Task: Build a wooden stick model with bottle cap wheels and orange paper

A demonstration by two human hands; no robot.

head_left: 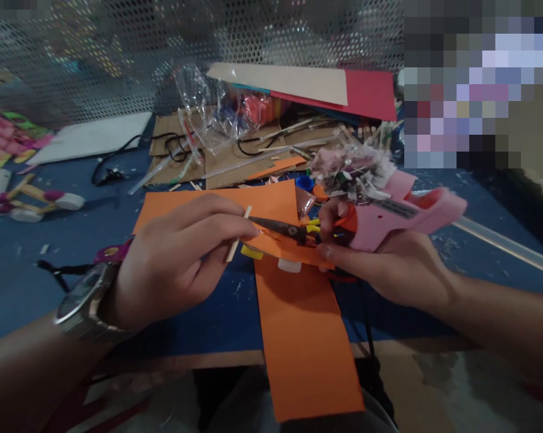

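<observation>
My left hand [181,252] is closed, its fingertips pinching an orange strip [284,243] along with a short wooden stick [238,234]. My right hand [383,261] is wrapped round the handle of a pair of scissors [293,230], whose dark blades point left and lie along the strip, close to my left fingertips. The right thumb presses near the strip's right end. Just behind that hand is a pink glue gun [383,219], partly hidden. A long orange sheet [307,349] hangs over the table's front edge, below the strip.
Another orange sheet [221,201] lies behind my left hand. Cardboard [239,168] with sticks and clear plastic wrap [208,114] covers the back of the blue table [194,328]. A perforated metal panel [154,48] stands behind. A small stick model [36,198] sits at left.
</observation>
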